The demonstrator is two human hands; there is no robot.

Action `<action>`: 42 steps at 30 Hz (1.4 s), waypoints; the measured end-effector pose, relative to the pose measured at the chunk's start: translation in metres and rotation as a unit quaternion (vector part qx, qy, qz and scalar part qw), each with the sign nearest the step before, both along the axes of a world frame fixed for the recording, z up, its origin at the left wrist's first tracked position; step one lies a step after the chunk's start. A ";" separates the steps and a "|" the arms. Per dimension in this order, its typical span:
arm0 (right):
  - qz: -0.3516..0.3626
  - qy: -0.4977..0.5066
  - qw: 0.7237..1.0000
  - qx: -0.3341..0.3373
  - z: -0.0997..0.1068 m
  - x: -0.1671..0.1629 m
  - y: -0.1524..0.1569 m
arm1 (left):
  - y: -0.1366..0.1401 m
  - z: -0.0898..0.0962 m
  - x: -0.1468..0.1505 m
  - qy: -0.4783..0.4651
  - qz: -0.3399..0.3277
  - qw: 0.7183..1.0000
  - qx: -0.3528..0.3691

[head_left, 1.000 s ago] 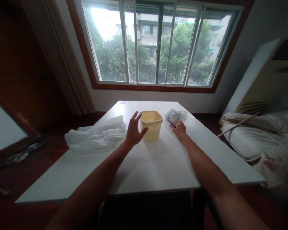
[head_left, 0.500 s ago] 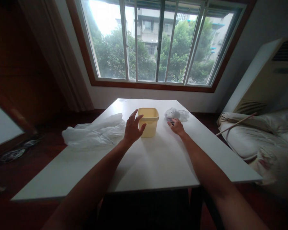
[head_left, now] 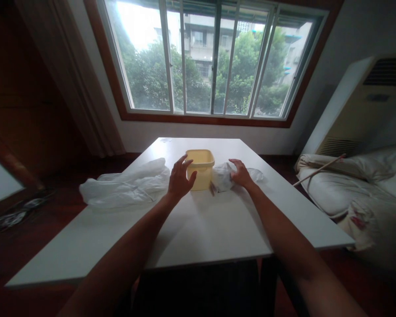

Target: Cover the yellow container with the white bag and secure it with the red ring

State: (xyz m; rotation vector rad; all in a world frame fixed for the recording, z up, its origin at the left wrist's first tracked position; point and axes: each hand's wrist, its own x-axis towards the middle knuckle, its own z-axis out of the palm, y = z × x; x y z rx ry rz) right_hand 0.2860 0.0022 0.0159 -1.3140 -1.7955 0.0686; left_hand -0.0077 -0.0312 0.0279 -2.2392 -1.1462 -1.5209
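Observation:
A pale yellow plastic bin (head_left: pixel 201 178) stands upright on the white table, its open mouth facing up. My left hand (head_left: pixel 181 178) is beside its left front edge, fingers spread and nothing held; I cannot tell whether it touches the rim. To the bin's right lies a crumpled white plastic bag (head_left: pixel 222 176), with a small brownish piece (head_left: pixel 212 188) showing at its lower left. My right hand (head_left: pixel 241 174) is at the right side of this bag, thumb and fingers apart. Part of the bag trails out behind that hand.
A larger translucent plastic bag (head_left: pixel 125 182) lies spread on the left of the white table (head_left: pixel 204 233). Beyond the right edge are pale padded bundles (head_left: pixel 366 180) with a thin stick (head_left: pixel 318 170) across them. A window (head_left: pixel 207 61) is behind the table.
The crumpled bag has moved left and nearer, up against the bin's right side. My right hand's fingers have opened out beside it. My left hand stays by the bin.

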 end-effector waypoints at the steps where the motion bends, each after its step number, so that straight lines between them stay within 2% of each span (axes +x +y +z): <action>1: 0.000 0.003 0.999 -0.036 -0.004 0.007 0.004 | 0.000 0.000 0.000 0.000 -0.001 1.000 0.001; 5: 0.033 0.031 0.983 -0.180 -0.015 0.025 0.009 | 0.000 0.000 0.001 0.002 -0.006 1.000 -0.001; 8: 0.058 0.067 0.973 -0.215 -0.019 0.027 0.009 | -0.001 0.001 0.000 0.001 -0.007 1.000 -0.003; 10: 0.052 0.066 0.976 -0.199 -0.019 0.027 0.009 | -0.001 0.001 0.000 0.000 -0.008 1.000 -0.004; 13: 0.031 0.005 0.984 -0.176 -0.017 0.028 0.012 | -0.001 0.002 0.000 0.001 -0.010 1.000 -0.005; 17: -0.018 -0.030 0.988 -0.154 -0.011 0.031 0.014 | -0.002 0.003 0.000 0.000 0.000 1.000 -0.006; 20: -0.059 0.021 0.991 -0.117 -0.005 0.031 0.014 | -0.003 0.003 -0.001 -0.013 0.006 1.000 0.001; 23: -0.075 0.117 0.987 -0.075 0.002 0.027 0.012 | -0.006 0.005 -0.001 -0.028 0.010 1.000 0.007; 28: -0.065 0.296 0.947 -0.107 0.013 0.017 0.002 | -0.005 0.008 0.000 -0.061 -0.008 0.998 0.015; 30: -0.064 0.333 0.934 -0.112 0.018 0.013 -0.003 | 0.003 0.001 -0.001 -0.101 -0.033 0.994 -0.011; 32: -0.061 0.359 0.925 -0.110 0.022 0.011 -0.006 | 0.014 -0.010 -0.003 -0.147 -0.070 0.984 -0.077; 35: -0.052 0.397 0.912 -0.089 0.026 0.009 -0.007 | 0.030 -0.030 -0.005 -0.182 -0.151 0.949 -0.209; 37: -0.046 0.420 0.904 -0.064 0.027 0.009 -0.007 | 0.036 -0.038 -0.005 -0.189 -0.205 0.923 -0.266; 40: -0.038 0.448 0.893 -0.021 0.031 0.008 -0.006 | 0.040 -0.043 -0.002 -0.208 -0.244 0.896 -0.307; 42: -0.032 0.468 0.883 0.013 0.034 0.007 -0.007 | 0.041 -0.042 0.000 -0.213 -0.238 0.895 -0.311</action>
